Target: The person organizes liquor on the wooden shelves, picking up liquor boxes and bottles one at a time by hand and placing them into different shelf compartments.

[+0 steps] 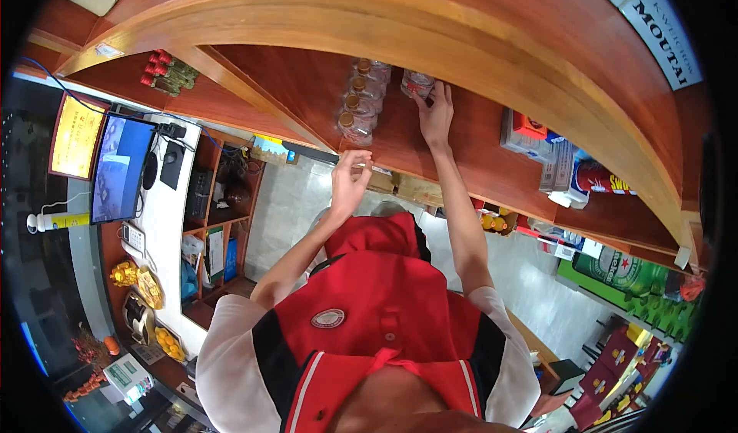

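Note:
My right hand (437, 118) reaches onto the wooden shelf, its fingers and thumb around a small clear bottle (416, 84) with reddish print. A row of several small clear bottles with gold caps (359, 104) stands to the left of it. My left hand (351, 181) is just below the shelf's front edge, close to the nearest bottle of the row. Its fingers are loosely curved and apart, and nothing shows in them.
Boxes and a red can (593, 178) stand on the shelf's right side. Red-capped green bottles (169, 73) lie in the left compartment. A curved wooden beam (369, 12) crosses above my hands. A monitor (121, 168) stands on the counter at left.

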The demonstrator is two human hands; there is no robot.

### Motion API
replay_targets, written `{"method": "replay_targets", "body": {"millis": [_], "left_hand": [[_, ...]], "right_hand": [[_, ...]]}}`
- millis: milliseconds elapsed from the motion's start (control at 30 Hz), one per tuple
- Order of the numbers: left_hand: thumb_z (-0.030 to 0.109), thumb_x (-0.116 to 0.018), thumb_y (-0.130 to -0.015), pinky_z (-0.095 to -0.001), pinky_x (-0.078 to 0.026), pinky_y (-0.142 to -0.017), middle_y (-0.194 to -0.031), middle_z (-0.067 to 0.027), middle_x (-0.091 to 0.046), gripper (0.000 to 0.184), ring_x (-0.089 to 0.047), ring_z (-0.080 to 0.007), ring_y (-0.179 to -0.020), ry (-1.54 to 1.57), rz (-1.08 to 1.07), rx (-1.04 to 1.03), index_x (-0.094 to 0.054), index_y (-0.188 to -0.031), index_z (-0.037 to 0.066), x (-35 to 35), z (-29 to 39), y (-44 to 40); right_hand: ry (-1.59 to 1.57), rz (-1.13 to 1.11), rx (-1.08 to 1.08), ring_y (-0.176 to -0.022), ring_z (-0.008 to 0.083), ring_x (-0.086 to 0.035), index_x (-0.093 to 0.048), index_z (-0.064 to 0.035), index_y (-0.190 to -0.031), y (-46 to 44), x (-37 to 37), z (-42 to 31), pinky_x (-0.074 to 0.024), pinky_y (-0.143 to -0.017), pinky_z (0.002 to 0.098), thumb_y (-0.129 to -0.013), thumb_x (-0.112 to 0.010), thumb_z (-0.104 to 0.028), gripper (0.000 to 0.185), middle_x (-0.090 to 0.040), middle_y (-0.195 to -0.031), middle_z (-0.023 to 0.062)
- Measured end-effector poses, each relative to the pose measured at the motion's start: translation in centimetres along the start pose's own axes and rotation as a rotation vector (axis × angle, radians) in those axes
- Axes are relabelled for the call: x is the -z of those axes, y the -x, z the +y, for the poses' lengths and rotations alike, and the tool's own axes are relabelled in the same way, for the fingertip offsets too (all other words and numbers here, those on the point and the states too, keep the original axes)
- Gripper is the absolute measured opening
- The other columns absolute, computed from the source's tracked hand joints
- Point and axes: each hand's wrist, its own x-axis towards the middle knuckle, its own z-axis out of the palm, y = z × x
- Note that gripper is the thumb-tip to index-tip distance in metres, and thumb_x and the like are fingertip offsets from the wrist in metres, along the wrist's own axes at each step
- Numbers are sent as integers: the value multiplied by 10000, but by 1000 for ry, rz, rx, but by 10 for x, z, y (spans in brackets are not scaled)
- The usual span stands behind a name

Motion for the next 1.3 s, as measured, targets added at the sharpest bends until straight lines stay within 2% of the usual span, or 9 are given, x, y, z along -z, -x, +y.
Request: {"method": "replay_targets", "body": {"millis": [167,233,567,633,700,833,933,1100,1300], "left_hand": [[-5,-653,-922,-338,-596,-793,-1077,-114,-680,208,-715,-218,-990,-4,77,30,-659,-1130,6,-8,-6,-13],[-8,-653,-917,-338,-597,-791,-1077,-111,-680,204,-715,-219,-987,-6,86,33,-653,-1121,6,-9,-10,-15],[-9,-632,-917,-317,-574,-734,-1011,-95,-691,182,-721,-194,-922,66,61,12,-644,-1097,13,-6,-16,-10],[-17,-621,-916,-302,-566,-716,-962,-85,-694,163,-723,-178,-881,113,76,37,-649,-1075,8,6,-15,-3],[-31,-588,-917,-266,-527,-665,-831,-53,-671,101,-684,-127,-755,184,46,137,-654,-987,1,30,-17,14],[-27,-558,-926,-250,-474,-614,-747,-20,-625,93,-584,-89,-643,269,341,67,-637,-895,12,89,-14,10],[22,-613,-921,-300,-504,-666,-825,-69,-636,56,-622,-152,-725,106,487,-32,-620,-971,0,136,-22,-50],[186,-826,-829,-452,-474,-1001,-1286,-231,-512,666,-547,-396,-1174,-350,757,-246,-489,-1364,-20,178,-34,-185],[243,-891,-772,-482,-413,-1087,-1363,-268,-453,936,-464,-454,-1266,-392,715,-186,-360,-1500,-12,180,-62,-277]], "right_hand": [[5,45,150,-1101,379,-701,-561,48,-1336,-21,-8,-15,-622,-940,408,-868,-776,35,515,-650,-1237,263],[-273,40,-52,-1108,385,-700,-563,79,-1295,-34,-9,-24,-627,-927,408,-862,-773,56,482,-659,-1220,255],[-225,34,-79,-1071,372,-710,-544,80,-1287,-28,-9,-45,-631,-865,419,-843,-799,38,513,-662,-1222,257],[-392,197,-31,-1068,374,-705,-553,68,-1262,-30,-32,-12,-623,-843,424,-845,-813,0,496,-668,-1194,249],[169,129,187,-1072,376,-697,-559,50,-1243,-34,-28,-7,-615,-851,428,-843,-826,-31,487,-670,-1174,238],[16,132,79,-1013,357,-688,-561,36,-1229,-43,-31,-10,-583,-865,424,-825,-848,-47,502,-668,-1112,207],[-124,121,-119,-1017,327,-673,-545,32,-1253,-38,-20,-43,-560,-892,410,-813,-876,-80,562,-656,-1121,196],[20,238,20,-1090,292,-640,-520,26,-1269,4,-4,-47,-529,-961,397,-834,-879,-127,584,-630,-1170,189],[80,255,-107,-1064,296,-636,-545,34,-1248,85,35,-81,-513,-928,396,-864,-833,-98,497,-635,-1149,195]]}}
